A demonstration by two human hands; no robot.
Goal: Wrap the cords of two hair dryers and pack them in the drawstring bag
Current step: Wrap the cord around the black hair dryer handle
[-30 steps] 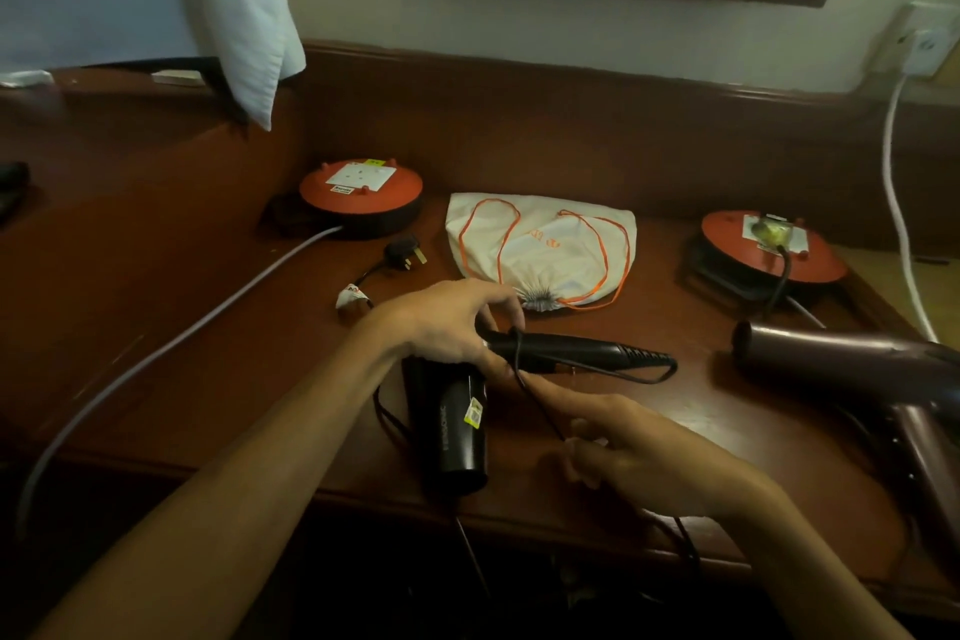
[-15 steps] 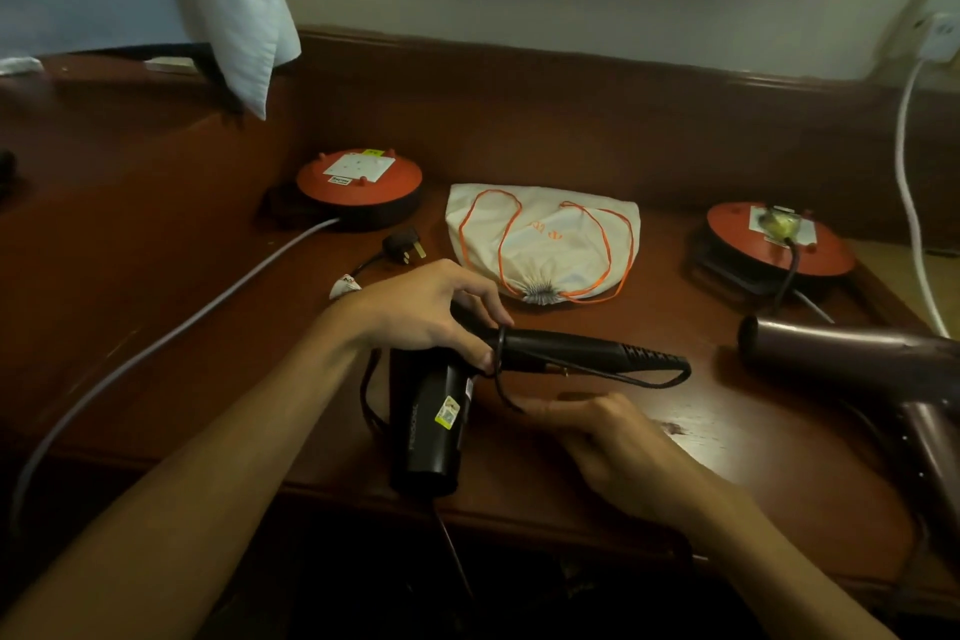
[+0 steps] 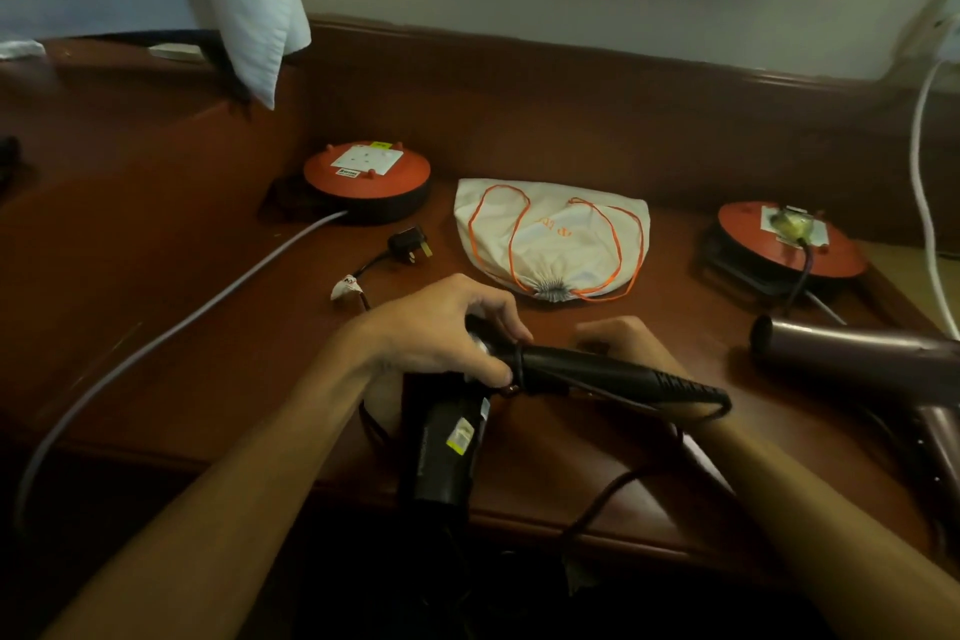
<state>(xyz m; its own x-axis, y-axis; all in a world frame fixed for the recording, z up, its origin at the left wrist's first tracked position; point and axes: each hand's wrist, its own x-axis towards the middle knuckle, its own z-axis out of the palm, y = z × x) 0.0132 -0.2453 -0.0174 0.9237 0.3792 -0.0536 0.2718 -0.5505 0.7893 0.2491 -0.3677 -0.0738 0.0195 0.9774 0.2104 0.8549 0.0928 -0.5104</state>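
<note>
A black hair dryer [image 3: 447,447] lies on the wooden desk [image 3: 156,327], barrel toward me and handle [image 3: 597,372] pointing right. My left hand [image 3: 441,333] grips it where handle meets barrel. My right hand [image 3: 623,338] sits just behind the handle, partly hidden by it, fingers curled on the black cord [image 3: 597,504], which loops off the handle's end and hangs over the desk edge. The cord's plug [image 3: 408,244] lies behind my left hand. A white drawstring bag [image 3: 556,234] with orange strings lies flat further back. A second, mauve hair dryer [image 3: 857,353] lies at right.
Two orange cable reels stand at the back, one on the left [image 3: 366,174] with a grey cable [image 3: 156,343] running toward me, one on the right [image 3: 789,244] with a plug in it. A white cable [image 3: 924,182] hangs from a wall socket. A white cloth [image 3: 249,0] hangs upper left.
My right hand has moved from in front of the handle, near the desk edge, up and behind it, carrying the cord around. My left hand has kept its grip on the dryer.
</note>
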